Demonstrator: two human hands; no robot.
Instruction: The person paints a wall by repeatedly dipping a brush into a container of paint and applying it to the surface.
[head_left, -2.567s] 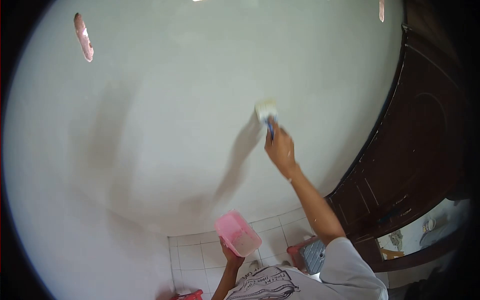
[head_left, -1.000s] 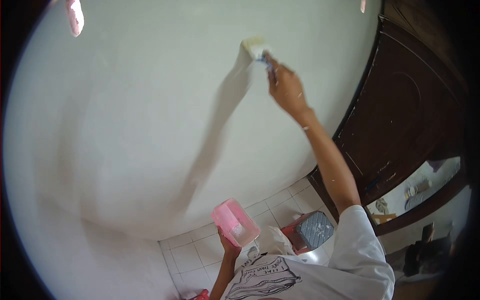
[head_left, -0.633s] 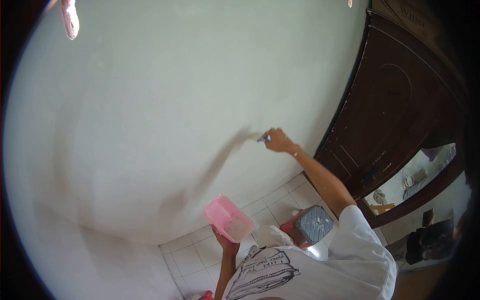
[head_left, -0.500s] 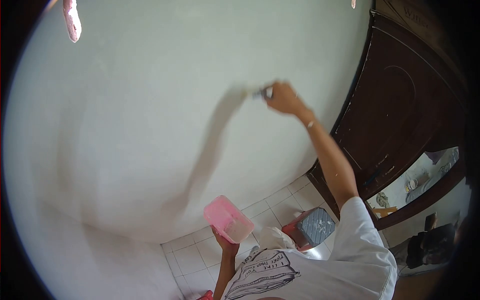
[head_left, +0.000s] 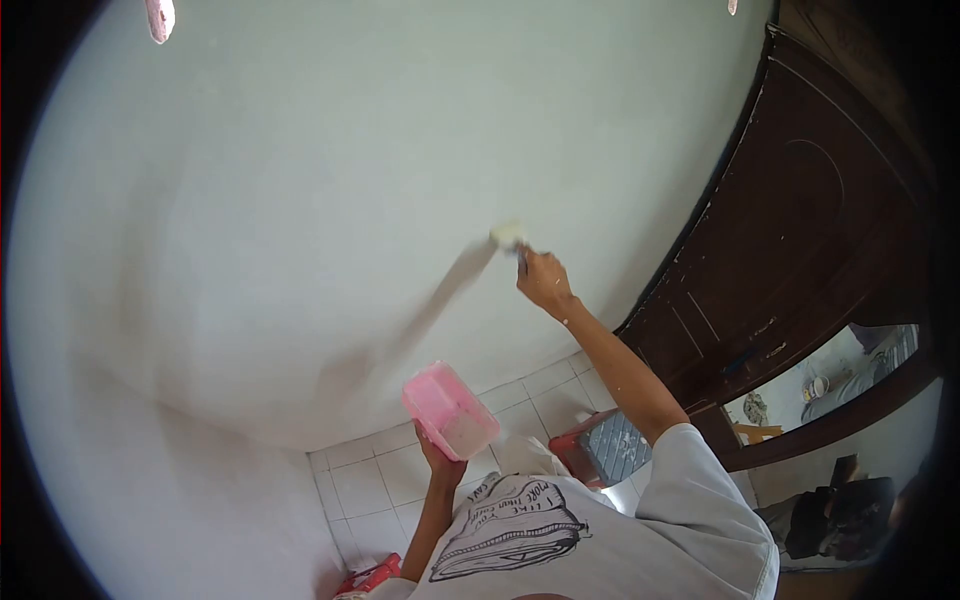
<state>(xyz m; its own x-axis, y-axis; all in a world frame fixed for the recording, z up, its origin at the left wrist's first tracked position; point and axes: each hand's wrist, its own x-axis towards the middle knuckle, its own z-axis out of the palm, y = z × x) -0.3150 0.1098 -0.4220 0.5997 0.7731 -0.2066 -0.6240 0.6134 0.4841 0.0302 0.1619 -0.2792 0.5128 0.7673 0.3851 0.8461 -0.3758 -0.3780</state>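
My right hand [head_left: 545, 282] is wrapped round the handle of a paintbrush [head_left: 509, 238], whose pale bristles are at the white wall [head_left: 330, 170]. Below and to the left, my left hand [head_left: 440, 455] holds a pink plastic tub [head_left: 450, 411] from its underside and edge. Some whitish paint shows inside the tilted tub. The right arm casts a shadow on the wall beneath the brush.
A dark wooden cabinet [head_left: 760, 220] with a mirror [head_left: 825, 385] stands at the right. On the tiled floor [head_left: 362, 488] are a grey-topped red stool [head_left: 612, 447] and a red object [head_left: 372, 577]. A black bundle [head_left: 850, 515] lies at lower right.
My right hand and the brush have moved down the wall, and the bristles now show broadside. The tub appears slightly higher and further left as the view has shifted.
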